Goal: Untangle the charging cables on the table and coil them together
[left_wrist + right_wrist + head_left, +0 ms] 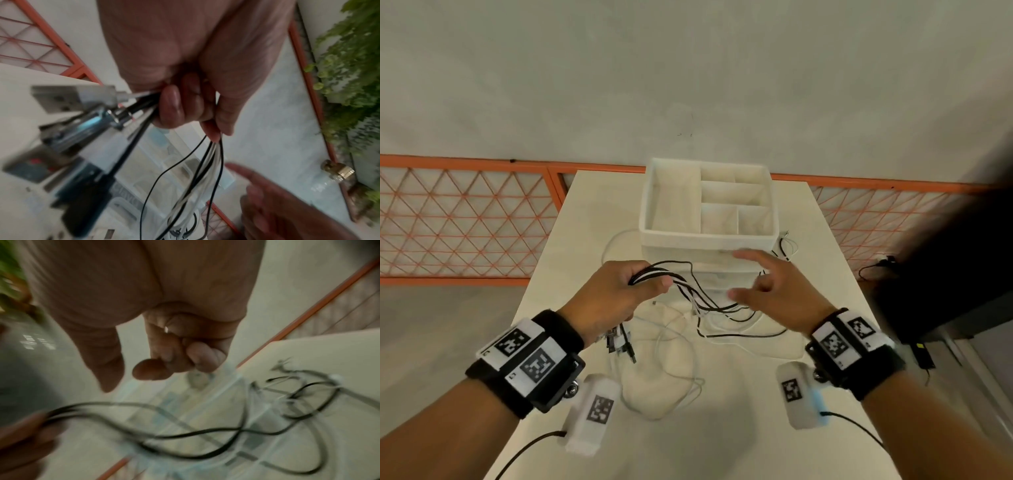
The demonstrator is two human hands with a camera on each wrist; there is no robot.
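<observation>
A pale tabletop runs up the middle of the head view. At its upper centre stands a white divided organiser on clear drawers, with loose black and white charging cables trailing across the centre and by the organiser's right side. A crumpled white cloth lies lower centre.

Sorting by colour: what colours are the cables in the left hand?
Black and white cables, clearest in the left wrist view.

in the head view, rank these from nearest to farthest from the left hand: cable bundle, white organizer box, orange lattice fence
1. cable bundle: gripped in the left hand itself.
2. white organizer box: just beyond, mid-table.
3. orange lattice fence: farthest, past the table's far edge.
</observation>
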